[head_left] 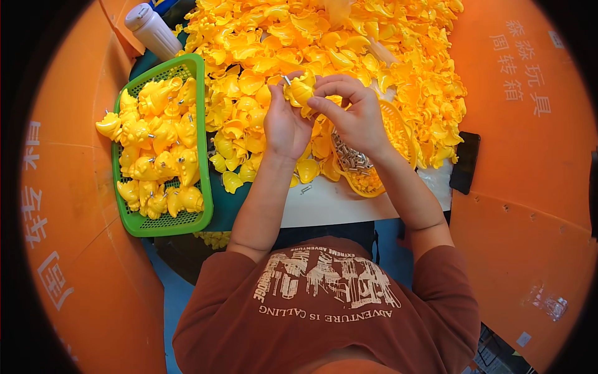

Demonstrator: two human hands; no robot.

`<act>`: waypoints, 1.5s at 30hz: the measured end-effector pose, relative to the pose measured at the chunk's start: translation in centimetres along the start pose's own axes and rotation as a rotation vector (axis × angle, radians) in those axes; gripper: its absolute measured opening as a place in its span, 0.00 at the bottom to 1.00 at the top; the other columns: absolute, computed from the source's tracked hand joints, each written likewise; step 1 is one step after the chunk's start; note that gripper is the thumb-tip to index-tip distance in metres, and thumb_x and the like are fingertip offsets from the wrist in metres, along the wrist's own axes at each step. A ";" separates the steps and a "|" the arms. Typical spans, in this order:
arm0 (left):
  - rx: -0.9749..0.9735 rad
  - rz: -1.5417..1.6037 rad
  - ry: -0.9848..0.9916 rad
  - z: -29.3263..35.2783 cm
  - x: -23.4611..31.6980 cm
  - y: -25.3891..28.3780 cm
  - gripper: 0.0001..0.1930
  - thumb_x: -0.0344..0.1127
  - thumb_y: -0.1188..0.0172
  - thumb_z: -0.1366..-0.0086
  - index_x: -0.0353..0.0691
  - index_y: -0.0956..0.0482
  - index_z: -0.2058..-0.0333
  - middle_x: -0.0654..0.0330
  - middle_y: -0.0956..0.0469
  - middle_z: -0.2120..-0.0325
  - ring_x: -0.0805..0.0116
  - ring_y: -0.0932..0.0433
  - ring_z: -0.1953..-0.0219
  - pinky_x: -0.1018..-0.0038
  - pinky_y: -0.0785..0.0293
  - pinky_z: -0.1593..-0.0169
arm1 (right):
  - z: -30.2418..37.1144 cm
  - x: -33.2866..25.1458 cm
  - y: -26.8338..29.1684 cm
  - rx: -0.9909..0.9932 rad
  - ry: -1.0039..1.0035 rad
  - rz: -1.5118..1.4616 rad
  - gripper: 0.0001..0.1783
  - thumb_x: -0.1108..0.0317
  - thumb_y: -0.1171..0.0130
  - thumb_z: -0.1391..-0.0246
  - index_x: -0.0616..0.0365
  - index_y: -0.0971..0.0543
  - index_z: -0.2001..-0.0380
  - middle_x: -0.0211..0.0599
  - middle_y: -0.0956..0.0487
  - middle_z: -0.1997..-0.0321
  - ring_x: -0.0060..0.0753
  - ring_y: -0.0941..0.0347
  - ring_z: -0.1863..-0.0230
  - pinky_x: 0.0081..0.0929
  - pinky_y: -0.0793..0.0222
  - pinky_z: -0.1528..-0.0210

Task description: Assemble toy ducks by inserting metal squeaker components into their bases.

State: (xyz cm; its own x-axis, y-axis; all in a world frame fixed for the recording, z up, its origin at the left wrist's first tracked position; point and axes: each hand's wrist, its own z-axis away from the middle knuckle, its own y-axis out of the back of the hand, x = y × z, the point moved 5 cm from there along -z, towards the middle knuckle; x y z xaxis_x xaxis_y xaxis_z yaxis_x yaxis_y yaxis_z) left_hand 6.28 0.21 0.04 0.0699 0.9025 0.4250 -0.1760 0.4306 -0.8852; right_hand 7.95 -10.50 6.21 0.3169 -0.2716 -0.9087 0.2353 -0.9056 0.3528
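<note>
Between my hands, above the near edge of the heap, is a shiny yellow plastic toy piece (300, 91) with a short metal pin (286, 80) sticking out of its left side. My left hand (288, 128) is closed around the piece from the left and below. From the right, my right hand (355, 112) pinches the piece between thumb and fingers. Under my right wrist sits a yellow basket (363, 192), with many small metal pins (351, 156) and tiny yellow bits in it. One loose metal pin (305, 189) lies on the white tabletop near me.
A wide heap of yellow plastic shell pieces (249, 37) covers the table. At left, a green basket (207, 187) holds several yellow toy parts with metal pins (159, 140). Behind it stands a white bottle (152, 31). A dark phone-like slab (465, 163) lies right; orange panels (517, 206) flank the table.
</note>
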 end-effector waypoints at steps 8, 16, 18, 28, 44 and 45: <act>-0.089 0.090 0.066 -0.1 -0.2 -0.1 0.26 0.54 0.75 0.31 0.46 0.37 0.47 0.57 0.31 0.53 0.65 0.32 0.51 0.66 0.35 0.49 | 0.1 0.3 -0.8 0.015 0.132 0.149 0.06 0.69 0.37 0.55 0.58 0.22 0.72 0.40 0.30 0.50 0.38 0.36 0.47 0.33 0.44 0.43; -0.052 0.020 0.061 0.1 0.0 0.2 0.26 0.54 0.75 0.30 0.45 0.38 0.47 0.57 0.30 0.54 0.66 0.32 0.51 0.66 0.36 0.49 | -0.1 -0.2 -1.1 -0.018 0.163 0.335 0.05 0.69 0.39 0.54 0.57 0.22 0.72 0.43 0.31 0.48 0.45 0.41 0.42 0.38 0.49 0.40; -0.069 0.002 0.063 0.0 -0.1 0.0 0.26 0.54 0.75 0.30 0.44 0.37 0.47 0.57 0.30 0.55 0.67 0.32 0.51 0.67 0.35 0.48 | -0.2 -0.4 -0.9 -0.008 0.186 0.351 0.05 0.69 0.39 0.54 0.57 0.22 0.72 0.43 0.31 0.47 0.46 0.42 0.42 0.39 0.50 0.40; -0.080 -0.003 -0.011 0.0 -0.2 -0.3 0.26 0.53 0.75 0.30 0.42 0.37 0.48 0.55 0.30 0.55 0.65 0.31 0.52 0.69 0.33 0.49 | 0.3 -0.9 -1.0 0.007 0.175 0.317 0.05 0.70 0.40 0.54 0.59 0.22 0.73 0.42 0.31 0.47 0.48 0.43 0.41 0.40 0.50 0.39; -0.124 0.088 0.033 0.1 -0.2 -0.3 0.26 0.53 0.75 0.30 0.41 0.37 0.48 0.55 0.31 0.55 0.66 0.31 0.52 0.69 0.34 0.48 | 0.4 -0.9 -1.2 0.004 0.233 0.298 0.04 0.72 0.40 0.55 0.60 0.22 0.75 0.41 0.30 0.48 0.48 0.43 0.41 0.41 0.50 0.39; -0.124 0.088 0.034 0.2 -0.2 -0.4 0.26 0.53 0.75 0.30 0.41 0.37 0.48 0.55 0.31 0.55 0.66 0.31 0.52 0.69 0.34 0.48 | 0.5 -1.2 -1.3 -0.006 0.254 0.314 0.03 0.72 0.40 0.56 0.60 0.22 0.75 0.41 0.31 0.48 0.49 0.43 0.41 0.42 0.51 0.38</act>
State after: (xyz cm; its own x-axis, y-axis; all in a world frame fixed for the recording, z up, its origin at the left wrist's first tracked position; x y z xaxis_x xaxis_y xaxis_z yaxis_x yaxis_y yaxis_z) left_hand 6.13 -0.11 0.38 0.0931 0.9357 0.3404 -0.0601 0.3465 -0.9361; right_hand 6.83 -9.16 6.77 0.5913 -0.4447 -0.6728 0.0959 -0.7896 0.6061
